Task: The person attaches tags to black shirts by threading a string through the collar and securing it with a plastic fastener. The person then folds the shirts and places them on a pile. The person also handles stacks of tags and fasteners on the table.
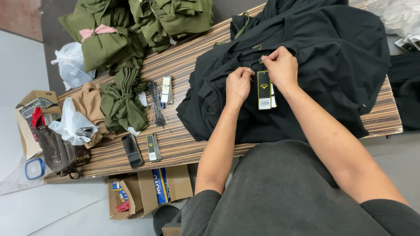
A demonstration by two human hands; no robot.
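- Left hand (pixel 238 83) pinched shut on the black fabric at the neckline of a black shirt (pixel 306 65), just beside the right hand.
- Right hand (pixel 282 65) fingertips pressed together at the collar, gripping the top of a black hang tag (pixel 264 89).
- Tag hanging below the collar, flat against the shirt.
- Shirt spread on a striped wooden table (pixel 175 140).
- Olive garments (pixel 127 30) piled at the far left; phone (pixel 131 150) and spare tags (pixel 153 147) near the table edge.

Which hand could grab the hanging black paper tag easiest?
Probably the right hand: the black paper tag hangs just beneath its pinching fingers. The left hand grips the black cotton shirt beside it.
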